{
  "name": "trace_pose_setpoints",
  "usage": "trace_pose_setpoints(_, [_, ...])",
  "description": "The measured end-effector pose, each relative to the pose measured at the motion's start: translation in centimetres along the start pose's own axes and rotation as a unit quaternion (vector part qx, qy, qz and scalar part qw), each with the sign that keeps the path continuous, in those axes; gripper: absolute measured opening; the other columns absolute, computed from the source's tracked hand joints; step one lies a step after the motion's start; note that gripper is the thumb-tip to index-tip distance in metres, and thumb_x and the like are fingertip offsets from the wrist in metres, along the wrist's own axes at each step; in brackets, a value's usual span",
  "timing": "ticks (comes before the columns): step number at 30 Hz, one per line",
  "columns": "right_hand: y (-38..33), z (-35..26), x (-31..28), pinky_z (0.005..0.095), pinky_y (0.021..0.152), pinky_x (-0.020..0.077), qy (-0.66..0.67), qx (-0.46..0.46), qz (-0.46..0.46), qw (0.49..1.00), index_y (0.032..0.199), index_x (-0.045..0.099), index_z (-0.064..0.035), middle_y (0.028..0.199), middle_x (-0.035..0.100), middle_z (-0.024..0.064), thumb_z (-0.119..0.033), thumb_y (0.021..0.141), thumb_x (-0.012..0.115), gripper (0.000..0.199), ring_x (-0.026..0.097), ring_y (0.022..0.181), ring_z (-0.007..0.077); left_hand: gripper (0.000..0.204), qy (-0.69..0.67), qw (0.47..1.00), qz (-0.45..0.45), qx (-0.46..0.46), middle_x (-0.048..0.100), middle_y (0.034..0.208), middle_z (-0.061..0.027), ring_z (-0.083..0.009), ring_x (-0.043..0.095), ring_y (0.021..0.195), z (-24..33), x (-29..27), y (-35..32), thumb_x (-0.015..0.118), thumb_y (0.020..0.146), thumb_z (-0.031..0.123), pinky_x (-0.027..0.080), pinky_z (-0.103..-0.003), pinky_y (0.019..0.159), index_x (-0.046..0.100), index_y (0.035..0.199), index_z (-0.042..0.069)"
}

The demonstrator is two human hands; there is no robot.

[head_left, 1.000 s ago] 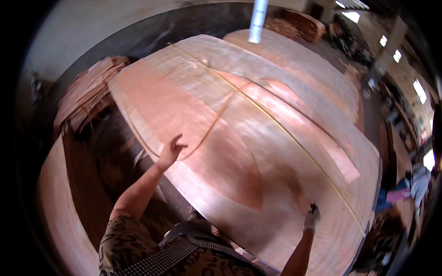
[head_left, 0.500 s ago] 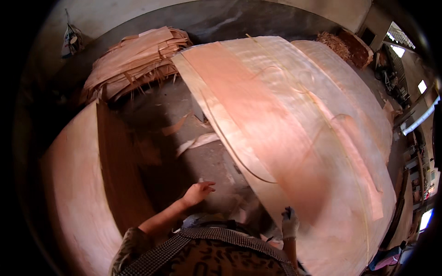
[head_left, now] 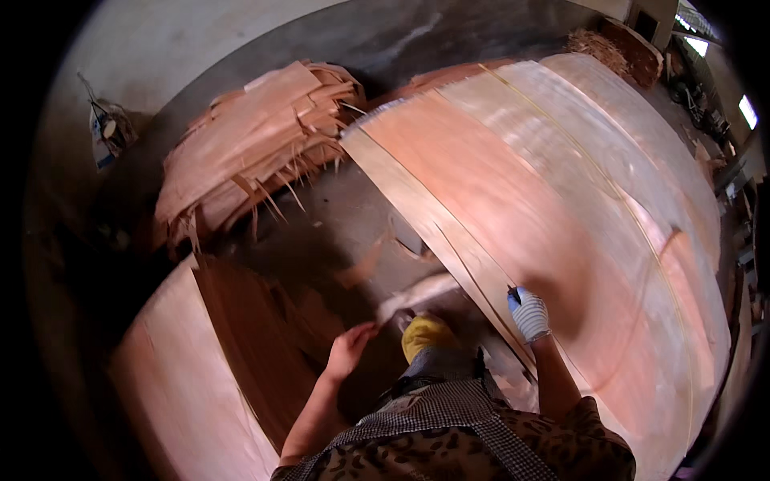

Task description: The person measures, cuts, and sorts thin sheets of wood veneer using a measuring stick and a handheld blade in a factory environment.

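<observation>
A broad stack of thin wood veneer sheets [head_left: 553,216] spreads across the right side. My right hand [head_left: 531,317], in a white-and-blue glove, is closed over its left part, around a small dark tool [head_left: 513,293] whose kind I cannot make out. Beneath that hand runs a pale veneer strip [head_left: 401,186] along the stack's left edge, with a thin dark line or gap beside it. My bare left hand [head_left: 350,351] hangs over the space between the stacks, slightly blurred, fingers loosely stretched out with nothing visible in them.
Another veneer stack [head_left: 184,361] stands at the lower left. Behind it is a ragged pile of veneer pieces [head_left: 257,136]. Loose scraps [head_left: 365,264] lie on the floor near my yellow-covered foot [head_left: 423,335]. A yellow line [head_left: 593,164] crosses the big stack. A bag [head_left: 112,136] hangs on the wall.
My view has shifted, so the stacks sit differently. My right hand has moved forward over the strip at the stack's left edge. The long curled thin piece there no longer shows its loop.
</observation>
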State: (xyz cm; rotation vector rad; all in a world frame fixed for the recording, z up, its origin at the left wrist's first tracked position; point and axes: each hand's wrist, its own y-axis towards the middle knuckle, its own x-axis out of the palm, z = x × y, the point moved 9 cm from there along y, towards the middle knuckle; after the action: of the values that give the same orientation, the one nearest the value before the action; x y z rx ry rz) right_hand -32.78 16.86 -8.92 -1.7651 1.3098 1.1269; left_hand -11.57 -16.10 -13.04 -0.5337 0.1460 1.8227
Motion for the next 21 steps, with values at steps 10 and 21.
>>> trace_pose_setpoints(10, [34.5, -21.7, 6.9, 0.0445, 0.064, 0.0465, -0.079, -0.076, 0.011, 0.994, 0.087, 0.057, -0.0128, 0.078, 0.061, 0.0149, -0.029, 0.082, 0.048, 0.019, 0.058, 0.071, 0.0333, 0.018, 0.103, 0.950, 0.088, -0.281, 0.062, 0.081, -0.0062, -0.0216, 0.060, 0.073, -25.1, -24.1, 0.5, 0.052, 0.080, 0.016, 0.048, -0.032, 0.065, 0.063, 0.089, 0.005])
trace_pose_setpoints(21, [46.6, -17.5, 13.0, 0.0429, 0.068, 0.0470, -0.168, 0.238, 0.023, 0.956, 0.096, 0.055, -0.0092, 0.083, 0.061, 0.0193, -0.021, 0.079, 0.051, 0.021, 0.059, 0.077, 0.0336, 0.017, 0.477, 0.869, -0.118, 0.058, 0.056, 0.075, -0.0185, -0.0333, 0.057, 0.073, -22.2, -39.4, 46.0, 0.050, 0.079, 0.019, 0.045, -0.042, 0.063, 0.057, 0.080, 0.003])
